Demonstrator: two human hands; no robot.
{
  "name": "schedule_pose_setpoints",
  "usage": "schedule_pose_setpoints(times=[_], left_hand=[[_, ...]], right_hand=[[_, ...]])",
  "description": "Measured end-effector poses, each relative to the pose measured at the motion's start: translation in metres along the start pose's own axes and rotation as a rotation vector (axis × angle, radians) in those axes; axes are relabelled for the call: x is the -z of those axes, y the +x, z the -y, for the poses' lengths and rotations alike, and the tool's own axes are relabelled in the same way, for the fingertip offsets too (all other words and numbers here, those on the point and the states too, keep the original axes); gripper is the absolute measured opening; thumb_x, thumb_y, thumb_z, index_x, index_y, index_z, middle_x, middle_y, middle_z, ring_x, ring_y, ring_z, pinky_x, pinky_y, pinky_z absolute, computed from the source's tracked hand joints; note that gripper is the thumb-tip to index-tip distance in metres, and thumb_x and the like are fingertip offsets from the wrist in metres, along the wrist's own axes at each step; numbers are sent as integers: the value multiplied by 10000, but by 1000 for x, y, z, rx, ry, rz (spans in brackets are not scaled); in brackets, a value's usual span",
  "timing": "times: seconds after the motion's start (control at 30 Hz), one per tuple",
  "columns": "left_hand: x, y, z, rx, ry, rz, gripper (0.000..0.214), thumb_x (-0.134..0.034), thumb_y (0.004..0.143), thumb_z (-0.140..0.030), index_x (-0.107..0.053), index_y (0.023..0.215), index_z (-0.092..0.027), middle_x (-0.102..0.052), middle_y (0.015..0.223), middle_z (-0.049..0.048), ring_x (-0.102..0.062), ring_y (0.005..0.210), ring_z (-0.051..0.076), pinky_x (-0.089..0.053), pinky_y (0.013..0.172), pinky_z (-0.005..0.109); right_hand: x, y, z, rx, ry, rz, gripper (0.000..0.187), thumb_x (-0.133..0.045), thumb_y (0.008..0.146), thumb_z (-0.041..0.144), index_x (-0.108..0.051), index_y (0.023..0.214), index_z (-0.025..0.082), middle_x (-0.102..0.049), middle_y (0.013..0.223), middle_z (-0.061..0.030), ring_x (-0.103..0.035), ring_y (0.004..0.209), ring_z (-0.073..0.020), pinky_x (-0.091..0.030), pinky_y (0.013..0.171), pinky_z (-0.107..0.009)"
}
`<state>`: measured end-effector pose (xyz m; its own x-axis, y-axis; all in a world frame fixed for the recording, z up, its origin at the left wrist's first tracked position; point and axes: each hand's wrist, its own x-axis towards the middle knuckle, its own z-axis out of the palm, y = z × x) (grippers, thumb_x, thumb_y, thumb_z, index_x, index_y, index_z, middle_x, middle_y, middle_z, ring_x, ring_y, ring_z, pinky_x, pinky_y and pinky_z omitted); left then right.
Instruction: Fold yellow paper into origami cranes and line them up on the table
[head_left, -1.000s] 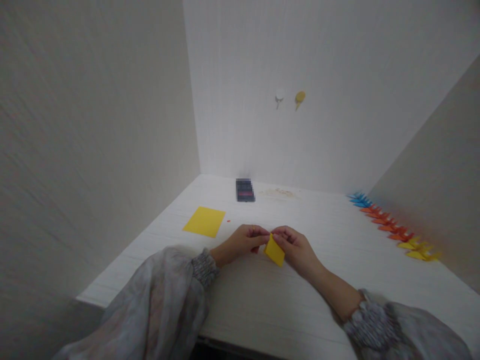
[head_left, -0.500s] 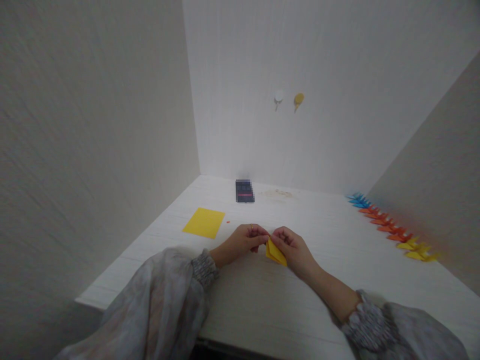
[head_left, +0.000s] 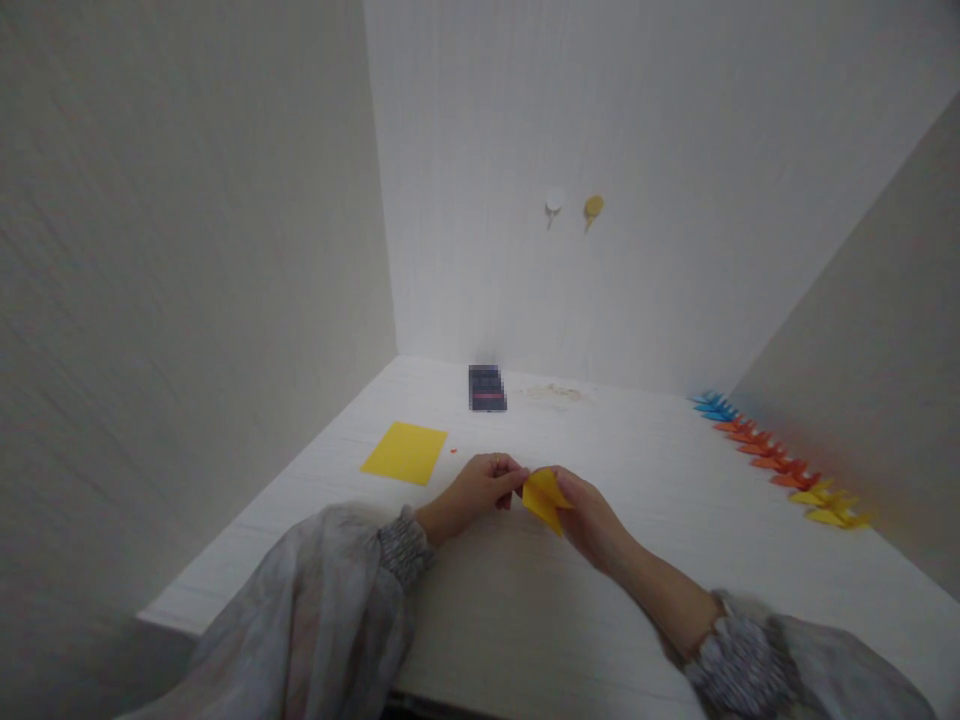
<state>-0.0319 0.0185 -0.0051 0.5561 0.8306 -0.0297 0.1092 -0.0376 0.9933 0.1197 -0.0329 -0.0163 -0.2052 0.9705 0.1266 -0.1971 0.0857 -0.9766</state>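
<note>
A small folded piece of yellow origami paper [head_left: 543,500] is held between my two hands, just above the white table. My left hand [head_left: 487,484] pinches its left corner between thumb and fingers. On the other side, my right hand [head_left: 592,515] grips the right edge, with some fingers hidden behind the paper. One flap stands away from the rest of the fold. A flat yellow paper square [head_left: 405,452] lies on the table to the left, beyond my left forearm.
Folded paper cranes in blue [head_left: 714,405], orange-red [head_left: 765,452] and yellow [head_left: 832,503] line the right wall. A dark, blurred phone-like object [head_left: 487,388] rests near the back wall. A tiny orange scrap [head_left: 453,450] lies beside the square. Two hooks [head_left: 593,207] are on the back wall.
The folded paper has been turned and its flap spread wider, so more of its face shows. My right hand has rotated around its edge. The view has shifted slightly.
</note>
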Motion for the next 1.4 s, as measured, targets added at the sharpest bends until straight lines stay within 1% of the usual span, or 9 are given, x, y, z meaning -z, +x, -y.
schedule_pose_setpoints(times=[0.1,0.23,0.33,0.5,0.7,0.93,1.07,1.23,1.4], left_hand=[[0,-1,-2,14,12,-4,279,-509,693,-406,-512,650,-130,-463,464,-48,-376,402,47,-277,423,191],[-1,-3,-4,16,-13,31,318,-508,685,-437,-528,667,-120,-515,516,-25,-394,410,45,-290,430,191],[0,-3,-4,27,-43,51,312,-552,651,-423,-542,701,-114,-544,557,-13,-404,417,43,-293,432,191],[0,0,2,108,-99,64,237,-624,581,-293,-539,717,-119,-492,497,-47,-409,408,51,-298,437,196],[1,4,7,105,-112,16,101,-562,567,-152,-525,658,-127,-471,486,-57,-390,406,42,-267,433,191],[2,5,8,94,-178,1,102,-529,567,-154,-523,667,-132,-477,503,-51,-395,417,47,-272,439,193],[0,4,4,96,-211,-25,104,-523,578,-164,-528,676,-131,-479,503,-52,-391,411,43,-280,440,194],[0,2,0,100,-215,-38,95,-530,573,-156,-538,662,-124,-479,490,-50,-391,410,43,-276,439,195],[1,3,1,102,-199,-34,88,-516,595,-159,-545,671,-126,-482,488,-45,-395,409,44,-268,430,192]], right_hand=[[0,1,-2,-40,-105,-35,192,-559,718,351,-545,827,194,-545,720,0,-491,640,-124,-375,575,-244],[-1,1,1,-46,-202,-69,181,-517,744,367,-533,779,190,-555,677,4,-509,629,-129,-383,580,-253],[-2,0,6,-39,-225,-68,204,-497,748,392,-526,752,190,-560,656,0,-522,630,-139,-394,594,-267],[1,1,0,-52,-222,-133,223,-540,706,413,-513,709,191,-504,608,19,-478,543,-118,-377,506,-243],[7,4,-8,-33,-197,-116,237,-557,700,394,-529,778,172,-561,695,-14,-520,621,-137,-412,576,-271],[10,5,-9,-28,-176,-109,244,-598,663,382,-560,773,168,-583,704,-13,-543,654,-143,-424,627,-284],[13,7,-9,-22,-191,-144,244,-630,628,366,-568,763,173,-589,702,-18,-541,646,-148,-430,621,-288],[10,6,-7,-16,-164,-165,214,-641,613,354,-562,726,190,-579,664,-7,-543,626,-149,-437,627,-295],[7,4,-3,-16,-177,-197,240,-642,597,381,-556,720,193,-581,661,-11,-541,616,-155,-443,627,-306]])
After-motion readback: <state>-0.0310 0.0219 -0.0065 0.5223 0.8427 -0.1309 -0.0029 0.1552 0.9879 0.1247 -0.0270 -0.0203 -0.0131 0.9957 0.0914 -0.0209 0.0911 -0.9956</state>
